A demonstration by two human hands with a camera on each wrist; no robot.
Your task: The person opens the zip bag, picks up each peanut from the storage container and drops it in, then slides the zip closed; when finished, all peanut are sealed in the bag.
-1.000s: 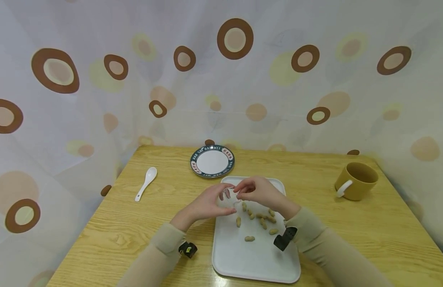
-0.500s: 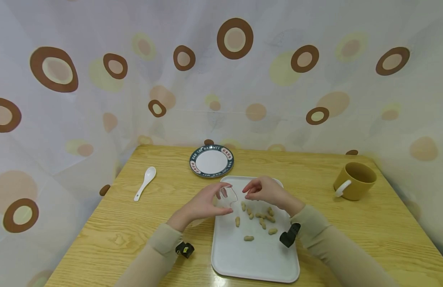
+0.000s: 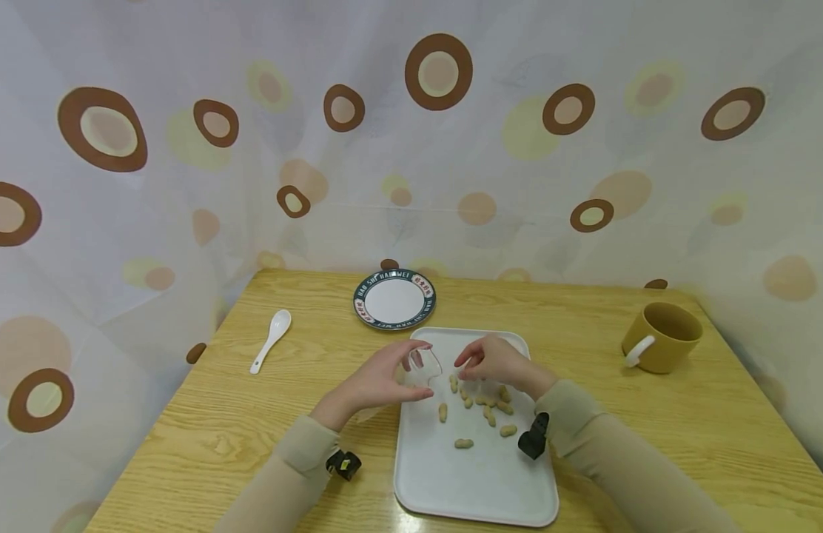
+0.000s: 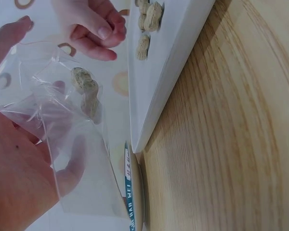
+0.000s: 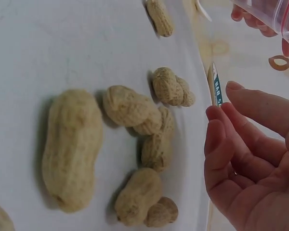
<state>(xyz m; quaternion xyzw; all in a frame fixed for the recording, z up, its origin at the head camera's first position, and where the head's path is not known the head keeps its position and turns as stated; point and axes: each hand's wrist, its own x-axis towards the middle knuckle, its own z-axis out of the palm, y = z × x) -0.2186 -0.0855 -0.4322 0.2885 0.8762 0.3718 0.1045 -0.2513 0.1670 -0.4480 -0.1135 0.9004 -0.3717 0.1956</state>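
A clear plastic bag [image 3: 425, 364] with a red seal line is held spread at its mouth by the left hand [image 3: 383, 376], above the tray's left edge. In the left wrist view a peanut [image 4: 86, 91] lies inside the bag [image 4: 79, 168]. The right hand [image 3: 501, 363] hovers over the white tray [image 3: 474, 492], just right of the bag, fingers loosely bent with nothing between them. Several peanuts [image 3: 463, 443] are scattered on the tray below it; in the right wrist view some peanuts [image 5: 71, 150] lie beside the right hand [image 5: 255, 163].
Behind the tray is a plate [image 3: 394, 300] with a dark green rim. A white spoon [image 3: 271, 340] lies at the left of the wooden table [image 3: 252, 444]. At the right stands a yellow mug [image 3: 662, 337] with a white handle. A patterned curtain [image 3: 385, 148] hangs behind.
The right hand has moved away from the bag's mouth to the right, then slightly lower over the peanuts. The left hand has stayed nearly in place, holding the bag.
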